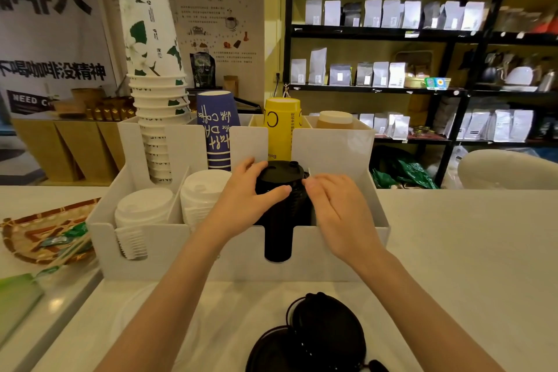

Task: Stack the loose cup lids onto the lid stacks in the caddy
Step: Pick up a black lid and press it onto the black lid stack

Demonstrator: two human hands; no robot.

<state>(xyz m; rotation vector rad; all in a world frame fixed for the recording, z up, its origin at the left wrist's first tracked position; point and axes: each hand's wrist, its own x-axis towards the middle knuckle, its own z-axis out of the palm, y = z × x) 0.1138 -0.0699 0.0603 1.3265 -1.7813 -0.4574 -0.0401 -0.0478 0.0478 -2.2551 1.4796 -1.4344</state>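
A white caddy (344, 248) stands on the counter in front of me. Its front row holds two stacks of white lids (142, 208) (202, 190) and a stack of black lids (280, 178) in the third slot. My left hand (244, 193) wraps around the left side of the black stack's top, thumb across the front. My right hand (335, 202) touches the stack's right edge with its fingertips. Two loose black lids (320, 332) lie overlapping on the counter near me, between my forearms.
Stacks of paper cups fill the caddy's back row: white with green print (151, 69), blue (217, 127), yellow (282, 127). A woven tray (33, 238) with packets sits at the left. Black shelves with bags (392, 69) stand behind the counter.
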